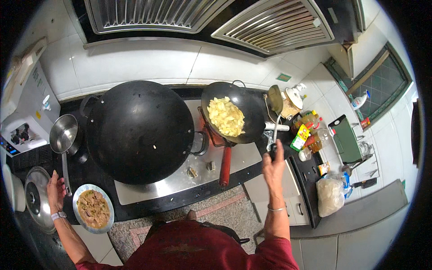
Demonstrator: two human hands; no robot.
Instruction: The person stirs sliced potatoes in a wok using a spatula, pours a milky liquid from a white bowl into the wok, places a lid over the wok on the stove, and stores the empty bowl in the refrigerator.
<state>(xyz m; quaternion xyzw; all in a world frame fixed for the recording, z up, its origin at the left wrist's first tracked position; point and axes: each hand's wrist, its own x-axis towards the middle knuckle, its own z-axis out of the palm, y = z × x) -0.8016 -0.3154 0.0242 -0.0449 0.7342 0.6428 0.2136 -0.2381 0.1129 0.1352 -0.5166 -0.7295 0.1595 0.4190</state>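
Two hands are within my sight, both reaching over the tabletop (148,206). The right hand (273,167) has its fingers wrapped round the dark handle of a ladle (275,102), whose head is raised just beyond the right rim of the smaller wok (253,113). The left hand (54,193) is between the lid (43,210) and the saucepan (65,134) handle; I cannot tell whether its fingers are wide or gripping anything.

To manage the ladle well, I'd hold it firmly, wrist loose, and steer its head clear of the rim and the bottles (318,139) beside it — a knock there seems the likeliest slip. I'd also mind the wok's red handle (226,166), which juts toward me.

My count: one ladle, two woks including the large wok (139,130), one saucepan, one lid, one plate (90,186) of food, two stove knobs (192,173). The yellow pieces (226,116) overlap — too many to number — and the bottles crowd together too.
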